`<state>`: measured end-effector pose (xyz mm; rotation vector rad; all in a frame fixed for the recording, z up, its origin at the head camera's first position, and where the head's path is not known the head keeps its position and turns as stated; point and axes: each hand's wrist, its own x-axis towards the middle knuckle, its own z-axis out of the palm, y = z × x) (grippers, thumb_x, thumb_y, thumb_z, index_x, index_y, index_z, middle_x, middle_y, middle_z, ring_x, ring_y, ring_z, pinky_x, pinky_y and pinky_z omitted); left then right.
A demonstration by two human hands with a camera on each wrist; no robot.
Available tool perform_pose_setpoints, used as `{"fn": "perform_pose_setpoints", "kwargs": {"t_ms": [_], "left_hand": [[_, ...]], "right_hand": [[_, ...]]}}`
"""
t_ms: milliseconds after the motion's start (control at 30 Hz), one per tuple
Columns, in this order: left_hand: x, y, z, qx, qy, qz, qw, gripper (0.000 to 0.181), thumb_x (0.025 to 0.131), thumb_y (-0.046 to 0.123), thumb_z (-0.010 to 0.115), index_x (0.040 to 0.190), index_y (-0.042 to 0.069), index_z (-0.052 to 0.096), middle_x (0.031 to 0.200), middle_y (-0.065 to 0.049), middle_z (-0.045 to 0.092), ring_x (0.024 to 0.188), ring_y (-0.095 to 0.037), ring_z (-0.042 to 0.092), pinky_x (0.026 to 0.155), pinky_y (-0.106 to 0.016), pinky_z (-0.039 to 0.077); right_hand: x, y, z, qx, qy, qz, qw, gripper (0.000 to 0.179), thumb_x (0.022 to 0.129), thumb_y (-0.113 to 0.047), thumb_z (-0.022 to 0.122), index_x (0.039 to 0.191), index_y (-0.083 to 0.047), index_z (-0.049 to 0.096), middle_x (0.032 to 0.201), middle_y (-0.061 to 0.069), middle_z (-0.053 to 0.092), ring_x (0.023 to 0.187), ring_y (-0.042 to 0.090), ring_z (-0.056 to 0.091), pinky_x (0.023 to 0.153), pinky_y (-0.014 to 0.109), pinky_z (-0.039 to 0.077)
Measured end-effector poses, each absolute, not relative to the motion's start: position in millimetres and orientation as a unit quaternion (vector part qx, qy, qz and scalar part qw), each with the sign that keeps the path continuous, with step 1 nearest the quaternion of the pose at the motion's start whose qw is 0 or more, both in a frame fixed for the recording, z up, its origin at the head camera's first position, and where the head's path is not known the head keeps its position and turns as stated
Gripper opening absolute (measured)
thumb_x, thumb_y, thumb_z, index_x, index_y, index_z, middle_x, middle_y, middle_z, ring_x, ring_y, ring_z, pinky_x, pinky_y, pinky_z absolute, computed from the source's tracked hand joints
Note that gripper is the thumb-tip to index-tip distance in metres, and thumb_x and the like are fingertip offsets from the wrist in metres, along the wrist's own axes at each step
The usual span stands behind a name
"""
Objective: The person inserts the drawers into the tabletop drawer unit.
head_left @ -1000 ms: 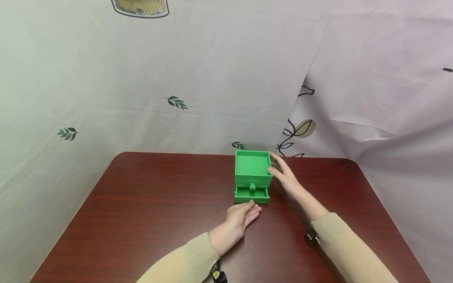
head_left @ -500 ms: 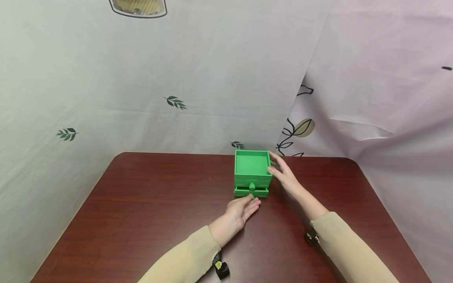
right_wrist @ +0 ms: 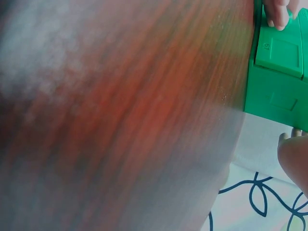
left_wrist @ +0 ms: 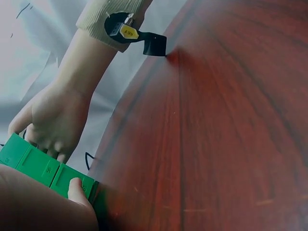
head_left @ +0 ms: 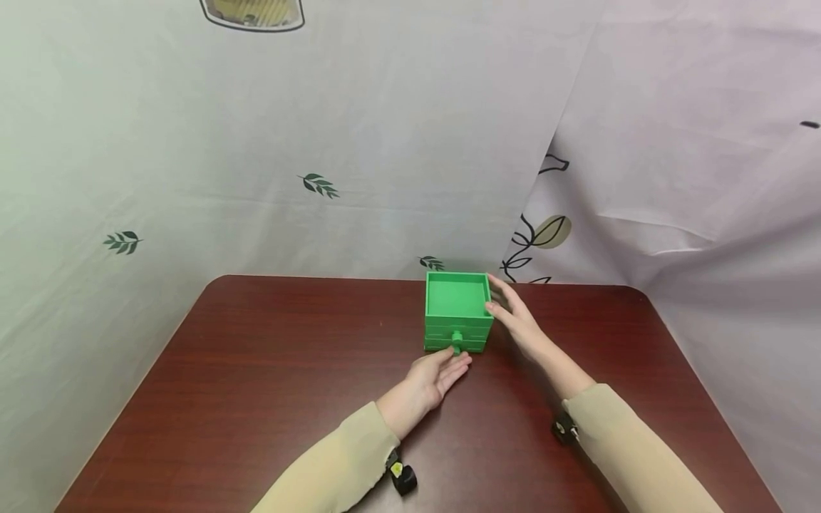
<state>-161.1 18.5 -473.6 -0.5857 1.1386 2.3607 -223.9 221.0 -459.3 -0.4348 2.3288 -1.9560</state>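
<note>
A small green drawer box (head_left: 458, 295) with an open tray top stands near the table's back edge. Both its drawers are flush with the front in the head view, each with a round knob. My left hand (head_left: 431, 377) is at the front, pinching the lower drawer's knob (head_left: 457, 350) between thumb and fingers, its other fingers stretched out below. In the right wrist view, those fingertips (right_wrist: 280, 17) are around the knob. My right hand (head_left: 521, 323) rests against the box's right side, with the thumb at the rim and loosely bent fingers farther back.
The dark red-brown wooden table (head_left: 288, 385) extends around the box. A pale cloth (head_left: 398, 128) with printed leaves hangs right behind its back edge. Black devices are strapped at both wrists, one of them a left wrist camera (head_left: 403, 479).
The lower drawer has slid back into the box, from well out to flush. My left hand has moved forward with it. The right hand has stayed at the box's side.
</note>
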Motion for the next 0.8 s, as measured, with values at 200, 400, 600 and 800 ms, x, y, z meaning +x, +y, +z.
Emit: {"fn": "perform_pose_setpoints", "kwargs": {"t_ms": [200,400,600,800], "left_hand": [[-162.8,19.8,-471.7,-0.214,0.410,0.857,0.228,0.037,0.111,0.006,0.053,0.143,-0.013,0.048,0.153,-0.036,0.049,0.139,-0.038,0.060,0.118,-0.040,0.051],[-163.3,20.2,-472.8,-0.215,0.410,0.856,0.229,0.036,0.111,0.006,0.054,0.142,-0.013,0.050,0.151,-0.036,0.051,0.137,-0.038,0.062,0.118,-0.041,0.051],[-161.4,19.6,-474.1,-0.208,0.415,0.855,0.232,0.036,0.112,0.007,0.052,0.143,-0.013,0.049,0.151,-0.037,0.050,0.141,-0.041,0.057,0.118,-0.042,0.051],[-158.0,16.1,-473.9,-0.195,0.420,0.855,0.234,0.044,0.112,0.005,0.049,0.150,-0.016,0.042,0.153,-0.038,0.047,0.145,-0.042,0.052,0.120,-0.042,0.050]], "right_hand": [[-222.2,220.4,-457.6,-0.146,0.755,-0.638,0.032,0.064,0.111,-0.010,0.048,0.168,-0.003,0.020,0.169,0.028,0.029,0.156,0.046,0.030,0.103,0.002,0.041],[-222.0,221.2,-457.3,-0.144,0.756,-0.638,0.033,0.064,0.111,-0.010,0.047,0.168,-0.003,0.020,0.169,0.029,0.030,0.156,0.046,0.030,0.103,0.002,0.041],[-222.3,222.2,-458.1,-0.140,0.758,-0.636,0.033,0.064,0.111,-0.011,0.048,0.168,-0.003,0.020,0.169,0.029,0.030,0.156,0.046,0.031,0.102,0.002,0.041],[-222.5,222.4,-459.0,-0.136,0.757,-0.638,0.035,0.064,0.111,-0.011,0.048,0.168,-0.003,0.021,0.169,0.029,0.030,0.156,0.046,0.030,0.102,0.002,0.041]]}}
